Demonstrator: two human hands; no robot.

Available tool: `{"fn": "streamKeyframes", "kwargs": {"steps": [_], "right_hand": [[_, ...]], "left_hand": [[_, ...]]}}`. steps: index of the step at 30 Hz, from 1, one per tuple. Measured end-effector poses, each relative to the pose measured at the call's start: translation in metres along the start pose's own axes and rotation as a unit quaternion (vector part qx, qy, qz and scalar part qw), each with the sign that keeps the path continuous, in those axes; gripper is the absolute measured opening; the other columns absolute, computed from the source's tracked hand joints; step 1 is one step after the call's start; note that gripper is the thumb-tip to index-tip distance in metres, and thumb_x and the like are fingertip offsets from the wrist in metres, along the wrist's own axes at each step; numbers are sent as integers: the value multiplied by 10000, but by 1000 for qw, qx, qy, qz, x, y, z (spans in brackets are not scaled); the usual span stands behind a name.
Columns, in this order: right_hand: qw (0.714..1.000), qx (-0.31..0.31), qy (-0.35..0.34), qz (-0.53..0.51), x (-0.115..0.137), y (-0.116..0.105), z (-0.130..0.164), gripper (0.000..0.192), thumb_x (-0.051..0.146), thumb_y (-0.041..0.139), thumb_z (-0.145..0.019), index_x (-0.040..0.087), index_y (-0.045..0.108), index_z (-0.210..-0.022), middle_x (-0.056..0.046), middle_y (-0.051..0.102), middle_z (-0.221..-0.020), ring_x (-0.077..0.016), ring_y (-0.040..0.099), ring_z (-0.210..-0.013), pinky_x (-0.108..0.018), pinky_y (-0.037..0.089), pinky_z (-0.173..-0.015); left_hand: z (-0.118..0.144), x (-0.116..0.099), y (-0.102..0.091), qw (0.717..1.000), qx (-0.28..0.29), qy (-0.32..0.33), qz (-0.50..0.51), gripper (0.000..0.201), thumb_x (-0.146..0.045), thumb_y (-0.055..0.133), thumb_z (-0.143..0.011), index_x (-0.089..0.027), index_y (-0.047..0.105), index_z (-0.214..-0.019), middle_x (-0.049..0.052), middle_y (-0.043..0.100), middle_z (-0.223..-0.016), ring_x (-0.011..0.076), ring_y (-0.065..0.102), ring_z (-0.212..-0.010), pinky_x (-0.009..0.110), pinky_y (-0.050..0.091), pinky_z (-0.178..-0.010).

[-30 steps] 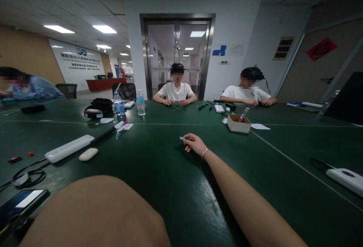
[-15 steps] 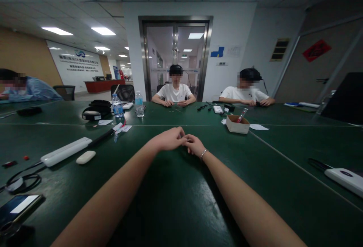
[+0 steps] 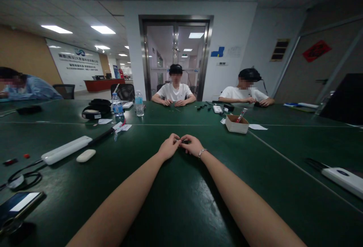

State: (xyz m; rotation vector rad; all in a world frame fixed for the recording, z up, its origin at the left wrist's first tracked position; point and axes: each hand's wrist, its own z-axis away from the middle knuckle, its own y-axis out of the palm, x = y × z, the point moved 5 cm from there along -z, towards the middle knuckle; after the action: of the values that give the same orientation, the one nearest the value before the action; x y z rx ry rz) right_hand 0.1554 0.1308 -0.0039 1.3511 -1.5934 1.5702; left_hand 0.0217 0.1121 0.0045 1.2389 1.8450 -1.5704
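Observation:
My left hand (image 3: pixel 169 146) and my right hand (image 3: pixel 193 145) meet fingertip to fingertip above the dark green table (image 3: pixel 176 190). Both are closed in a pinch around something small and dark between them, too tiny to make out. A silver bracelet (image 3: pixel 202 152) circles my right wrist. The fingers partly cover whatever they hold.
An open box (image 3: pixel 237 127) with a tube in it stands ahead to the right. To the left lie a long white device (image 3: pixel 67 150), a white oval case (image 3: pixel 86 156) and a phone (image 3: pixel 21 206). Water bottles (image 3: pixel 139 104) stand farther back. People sit across the table.
My left hand has turned and drawn back slightly to the left, its fingers now facing my right fingertips. My right hand has barely moved.

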Motion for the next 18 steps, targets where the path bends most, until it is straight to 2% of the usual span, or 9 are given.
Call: {"fn": "streamKeyframes", "kwargs": {"steps": [7,13,18], "right_hand": [[985,51,66,-153,-3,0,-2,157,23,565,-738,98,559,-877,-8,609,-614,-93,597,-434,-153,503,-394],[975,66,99,-187,-3,-1,0,153,15,566,-753,94,580,-884,-29,634,-630,-122,639,-499,-177,553,-471],[963,63,114,-235,-1,-4,2,145,9,553,-768,91,583,-884,-45,641,-636,-141,660,-561,-192,570,-536]], "left_hand": [[-5,11,1,992,30,13,121,237,-367,509,-786,-161,525,-901,31,605,-786,135,565,-710,266,433,-672],[-4,10,-2,990,30,27,136,257,-322,642,-688,-150,545,-853,29,605,-767,129,561,-685,258,435,-651],[-4,12,-2,983,38,10,179,243,-322,621,-713,-142,526,-845,43,618,-747,133,579,-674,276,451,-655]]}}
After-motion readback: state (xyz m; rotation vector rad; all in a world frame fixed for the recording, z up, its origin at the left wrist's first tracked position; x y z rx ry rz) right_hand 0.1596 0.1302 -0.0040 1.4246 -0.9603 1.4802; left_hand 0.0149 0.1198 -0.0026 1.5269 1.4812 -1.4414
